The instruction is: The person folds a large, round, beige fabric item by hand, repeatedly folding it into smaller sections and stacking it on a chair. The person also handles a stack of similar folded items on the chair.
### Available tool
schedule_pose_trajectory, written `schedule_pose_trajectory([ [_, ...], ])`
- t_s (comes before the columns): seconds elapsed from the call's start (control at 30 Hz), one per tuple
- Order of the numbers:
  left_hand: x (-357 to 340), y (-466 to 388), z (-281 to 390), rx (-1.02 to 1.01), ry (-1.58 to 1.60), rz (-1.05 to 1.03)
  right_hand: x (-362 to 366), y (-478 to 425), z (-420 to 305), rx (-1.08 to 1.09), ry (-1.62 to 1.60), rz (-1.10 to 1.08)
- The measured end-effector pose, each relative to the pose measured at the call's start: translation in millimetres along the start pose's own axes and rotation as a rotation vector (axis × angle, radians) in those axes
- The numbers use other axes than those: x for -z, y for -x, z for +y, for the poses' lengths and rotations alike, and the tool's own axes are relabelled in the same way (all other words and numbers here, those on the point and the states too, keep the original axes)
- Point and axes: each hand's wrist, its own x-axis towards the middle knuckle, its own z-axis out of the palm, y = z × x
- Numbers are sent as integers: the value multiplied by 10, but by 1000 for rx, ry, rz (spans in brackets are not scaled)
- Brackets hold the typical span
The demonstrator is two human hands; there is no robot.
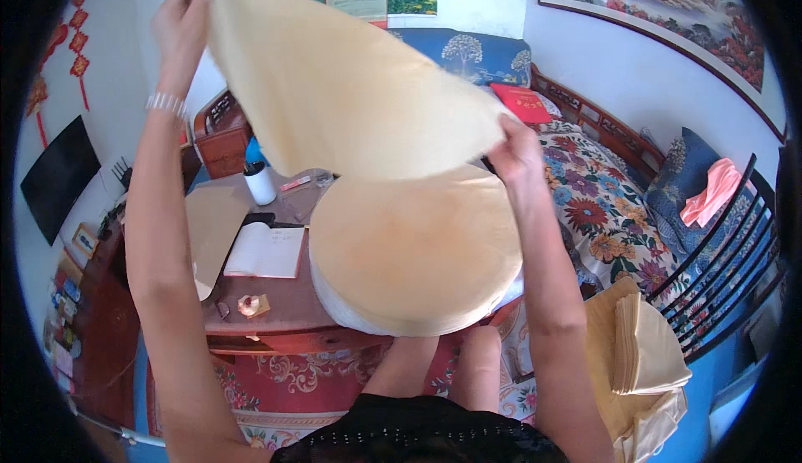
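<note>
Both hands hold up a thin, limp, pale-yellow sheet (351,87). My left hand (182,31), raised high at the upper left, pinches one edge of it. At the opposite edge, lower down, my right hand (519,150) grips it between thumb and fingers. Between the hands the sheet sags, and its lower border hangs over the far side of a thick round stack (413,250) of similar sheets. White wrapping (341,306) shows around the side of that stack, which rests at the edge of a low table (294,309).
On the table are an open notebook (266,253), a white pen cup (259,184) and a small flower-like object (252,305). Folded yellow sheets (648,344) are piled at the right, beside black metal bars (720,262). A flowered sofa cover (595,206) lies beyond my right arm.
</note>
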Motion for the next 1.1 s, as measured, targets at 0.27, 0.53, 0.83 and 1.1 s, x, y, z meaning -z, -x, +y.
schedule_pose_trajectory([
  [0.27,725,3177,783,258,46,-412,1555,1455,-226,-164,160,142],
  [0.53,631,4799,807,546,-13,-489,2344,2255,96,-172,253,354],
  [0.83,556,4600,1815,1962,1391,213,2102,2443,170,-68,191,317],
  [1.1,548,5051,1920,1801,988,-145,2195,2326,27,-244,128,483],
])
